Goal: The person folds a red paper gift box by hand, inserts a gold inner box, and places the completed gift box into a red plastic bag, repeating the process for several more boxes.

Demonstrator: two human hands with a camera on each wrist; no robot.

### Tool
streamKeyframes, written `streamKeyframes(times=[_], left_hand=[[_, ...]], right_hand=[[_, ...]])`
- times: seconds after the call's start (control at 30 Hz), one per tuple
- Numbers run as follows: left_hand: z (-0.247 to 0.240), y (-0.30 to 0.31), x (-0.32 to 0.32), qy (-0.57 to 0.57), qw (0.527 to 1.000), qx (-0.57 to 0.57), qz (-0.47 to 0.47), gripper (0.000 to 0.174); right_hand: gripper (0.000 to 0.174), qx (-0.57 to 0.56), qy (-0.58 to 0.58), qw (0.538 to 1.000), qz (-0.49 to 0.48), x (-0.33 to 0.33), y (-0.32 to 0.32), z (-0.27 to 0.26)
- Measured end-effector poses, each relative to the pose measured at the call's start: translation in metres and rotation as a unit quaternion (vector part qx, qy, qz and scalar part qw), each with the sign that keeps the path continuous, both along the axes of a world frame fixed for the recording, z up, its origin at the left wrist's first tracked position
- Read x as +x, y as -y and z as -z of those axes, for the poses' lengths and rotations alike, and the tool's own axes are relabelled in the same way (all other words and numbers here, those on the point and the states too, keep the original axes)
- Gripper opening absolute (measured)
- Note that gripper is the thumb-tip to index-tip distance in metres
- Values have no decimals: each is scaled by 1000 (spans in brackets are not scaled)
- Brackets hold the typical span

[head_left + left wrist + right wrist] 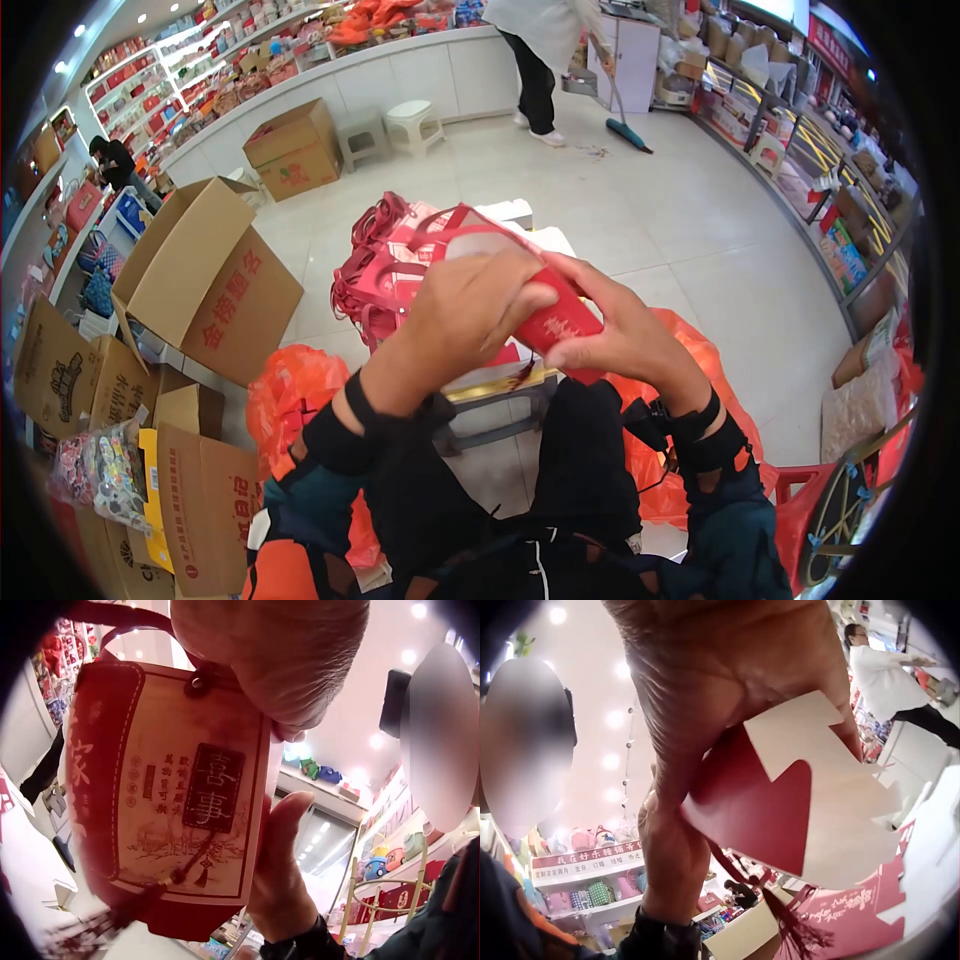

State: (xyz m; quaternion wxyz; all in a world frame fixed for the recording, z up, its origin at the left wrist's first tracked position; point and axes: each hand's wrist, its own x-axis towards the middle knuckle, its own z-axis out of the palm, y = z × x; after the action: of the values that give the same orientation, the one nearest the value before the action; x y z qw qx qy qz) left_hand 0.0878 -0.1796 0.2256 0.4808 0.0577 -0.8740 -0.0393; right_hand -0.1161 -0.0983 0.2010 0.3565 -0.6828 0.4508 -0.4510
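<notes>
A red cardboard gift box [560, 315] with a strap handle is held in front of me between both hands. In the left wrist view its printed face [176, 787] shows Chinese lettering, and a dark red tassel [169, 881] hangs from it. My left hand [470, 310] grips the box at its left side, fingers bent over it. On the other side my right hand [635, 340] holds it between thumb and fingers. Pale notched flaps [840, 802] stand out from the box's open end in the right wrist view. Behind it lies a pile of similar red boxes [385, 270] with strap handles.
Orange plastic bags [295, 395] lie on both sides of my legs. Cardboard cartons [235, 300] crowd the left. Ahead are a carton [295, 150], white stools [415, 125] and a long counter [420, 80]. A person [545, 60] sweeps the floor with a broom [628, 132].
</notes>
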Motion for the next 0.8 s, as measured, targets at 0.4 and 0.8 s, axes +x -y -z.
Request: streamKeyframes(times=[0.4,0.8], left_hand=[[-10,40,-8,12,982,-69,-173,51],[66,-5,22,-161,759,630,15,54]], right_hand=[[32,43,183,969,158,-17,-2,1],[41,137,317,932,112,-21,-3,50]])
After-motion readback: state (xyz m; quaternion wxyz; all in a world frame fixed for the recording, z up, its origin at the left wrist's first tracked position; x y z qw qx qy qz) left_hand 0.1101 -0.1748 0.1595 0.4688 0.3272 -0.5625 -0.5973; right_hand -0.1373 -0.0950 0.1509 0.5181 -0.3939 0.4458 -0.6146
